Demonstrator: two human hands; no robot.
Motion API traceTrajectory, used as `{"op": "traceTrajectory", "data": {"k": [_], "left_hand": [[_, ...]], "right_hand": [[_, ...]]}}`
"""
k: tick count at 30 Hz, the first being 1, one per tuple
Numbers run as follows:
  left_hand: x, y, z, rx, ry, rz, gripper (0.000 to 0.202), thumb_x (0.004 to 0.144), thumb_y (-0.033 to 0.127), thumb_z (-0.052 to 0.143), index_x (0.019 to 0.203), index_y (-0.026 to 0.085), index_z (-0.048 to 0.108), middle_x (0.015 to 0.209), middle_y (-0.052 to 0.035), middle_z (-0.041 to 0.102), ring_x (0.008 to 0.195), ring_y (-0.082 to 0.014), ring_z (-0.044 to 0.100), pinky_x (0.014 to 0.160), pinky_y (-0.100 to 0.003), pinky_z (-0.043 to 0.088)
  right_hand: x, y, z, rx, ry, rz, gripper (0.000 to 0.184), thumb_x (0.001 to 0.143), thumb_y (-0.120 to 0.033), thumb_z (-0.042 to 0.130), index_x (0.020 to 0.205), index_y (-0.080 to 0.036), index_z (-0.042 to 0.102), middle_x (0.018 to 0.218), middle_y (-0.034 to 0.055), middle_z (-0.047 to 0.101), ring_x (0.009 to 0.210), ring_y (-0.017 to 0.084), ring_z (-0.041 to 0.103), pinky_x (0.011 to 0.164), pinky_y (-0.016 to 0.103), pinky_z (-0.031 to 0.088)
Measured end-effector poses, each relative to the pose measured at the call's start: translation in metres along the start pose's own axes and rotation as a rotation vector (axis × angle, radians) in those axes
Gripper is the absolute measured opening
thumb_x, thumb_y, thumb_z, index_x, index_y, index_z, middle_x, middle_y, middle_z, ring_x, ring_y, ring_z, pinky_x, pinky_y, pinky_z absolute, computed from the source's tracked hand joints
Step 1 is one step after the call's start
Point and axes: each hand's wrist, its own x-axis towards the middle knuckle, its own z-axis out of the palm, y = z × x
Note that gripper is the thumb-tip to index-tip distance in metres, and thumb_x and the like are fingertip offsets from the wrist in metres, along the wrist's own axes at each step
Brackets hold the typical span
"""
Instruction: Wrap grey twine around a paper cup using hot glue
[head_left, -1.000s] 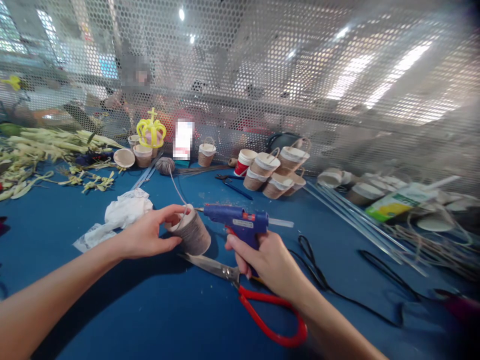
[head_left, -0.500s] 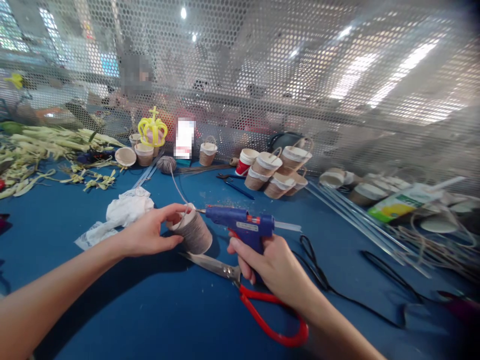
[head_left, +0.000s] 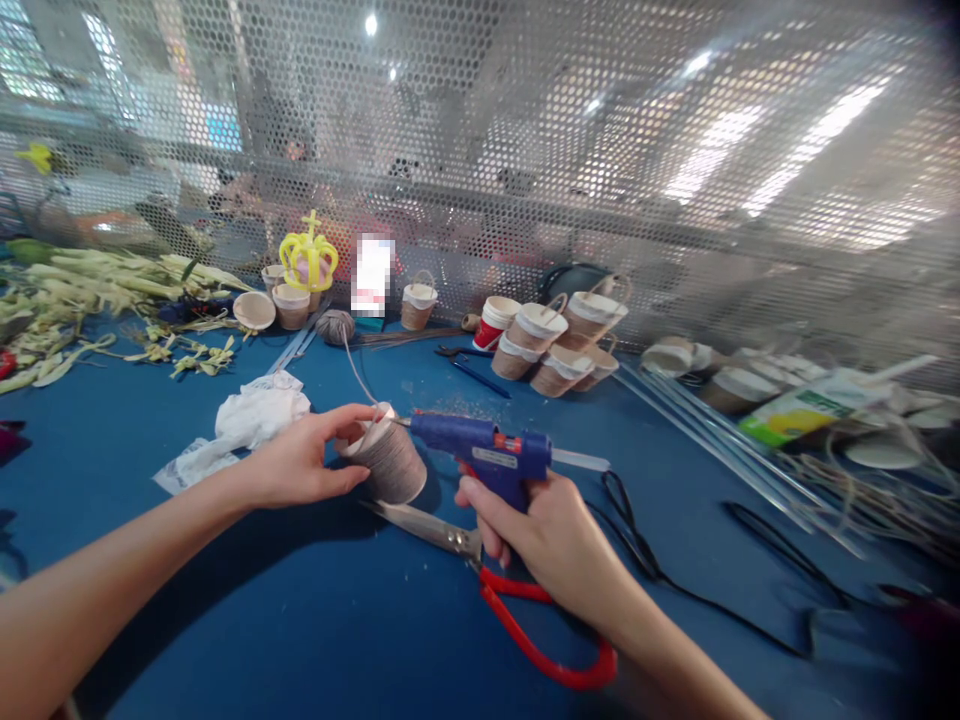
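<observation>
My left hand [head_left: 311, 458] grips the rim of a twine-wrapped cup [head_left: 395, 462], which lies tilted on the blue table [head_left: 300, 620]. A grey strand runs from the cup's rim back to a ball of yarn [head_left: 335, 326]. In my right hand [head_left: 536, 520] is a blue glue gun [head_left: 480, 445], a clear glue stick [head_left: 581, 459] jutting from its rear. The gun's nozzle points left and meets the cup's rim, or nearly so; contact is hard to make out. Red-handled scissors [head_left: 442, 533] lie beneath the gun, partly hidden by my right hand.
White lace cloth [head_left: 259, 415] lies beside my left forearm. Several lace-trimmed cups [head_left: 562, 370] are stacked at the back. A yellow crown [head_left: 309, 255], a phone [head_left: 372, 275] and dried husks [head_left: 112, 280] stand farther left. Clear glue sticks [head_left: 720, 450] and a black cord [head_left: 697, 590] lie right.
Both hands, the cup and the glue gun keep nearly the same positions. The whole view has shifted very slightly.
</observation>
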Motion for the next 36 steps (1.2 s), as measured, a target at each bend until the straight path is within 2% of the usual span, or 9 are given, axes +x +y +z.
{"op": "traceTrajectory", "data": {"k": [9,14,19,26,32,36], "left_hand": [[0.0,-0.001,0.0,0.017,0.003,0.017,0.051,0.072,0.02,0.055,0.121,0.017,0.04,0.107,-0.0076,0.058,0.095,-0.0199,0.055,0.084,-0.034,0.043],[0.0,0.0,-0.001,0.023,-0.009,0.059,0.049,0.072,0.019,0.054,0.12,0.016,0.041,0.109,-0.0073,0.057,0.092,-0.0184,0.054,0.083,-0.033,0.043],[0.0,0.001,-0.001,0.027,-0.009,0.003,0.052,0.072,0.021,0.055,0.122,0.015,0.039,0.107,-0.0089,0.058,0.095,-0.0208,0.054,0.083,-0.035,0.044],[0.0,0.003,-0.002,0.041,-0.017,0.045,0.049,0.073,0.018,0.054,0.12,0.015,0.042,0.108,-0.0078,0.057,0.09,-0.0184,0.053,0.081,-0.033,0.043],[0.0,0.003,-0.001,0.034,-0.009,0.007,0.052,0.073,0.02,0.055,0.122,0.015,0.039,0.104,-0.0074,0.058,0.089,-0.0184,0.055,0.08,-0.032,0.043],[0.0,0.004,-0.002,0.035,-0.016,0.029,0.049,0.073,0.019,0.055,0.12,0.015,0.041,0.106,-0.0075,0.057,0.089,-0.0181,0.054,0.081,-0.032,0.043]], "right_hand": [[-0.005,0.002,0.003,-0.023,-0.013,0.015,0.025,0.073,-0.039,0.052,0.063,-0.017,0.054,0.04,-0.0047,0.049,0.038,0.008,0.048,0.043,0.021,0.043],[-0.007,0.004,0.006,-0.012,-0.042,0.031,0.027,0.073,-0.043,0.052,0.07,-0.017,0.054,0.041,-0.005,0.05,0.037,0.009,0.047,0.04,0.021,0.041],[-0.006,0.0,0.003,-0.041,0.024,0.027,0.023,0.072,-0.039,0.053,0.065,-0.018,0.052,0.04,-0.0048,0.049,0.037,0.009,0.046,0.043,0.023,0.043],[-0.01,0.007,0.007,-0.069,-0.056,0.036,0.029,0.074,-0.046,0.051,0.074,-0.018,0.055,0.044,-0.0035,0.051,0.042,0.012,0.05,0.044,0.024,0.043],[-0.007,0.004,0.005,-0.126,0.033,0.058,0.028,0.072,-0.045,0.053,0.064,-0.018,0.054,0.042,-0.0025,0.052,0.04,0.012,0.051,0.046,0.025,0.044],[-0.009,0.007,0.007,-0.137,0.002,0.025,0.029,0.073,-0.046,0.052,0.068,-0.018,0.056,0.042,-0.0025,0.053,0.039,0.012,0.05,0.042,0.024,0.043]]}}
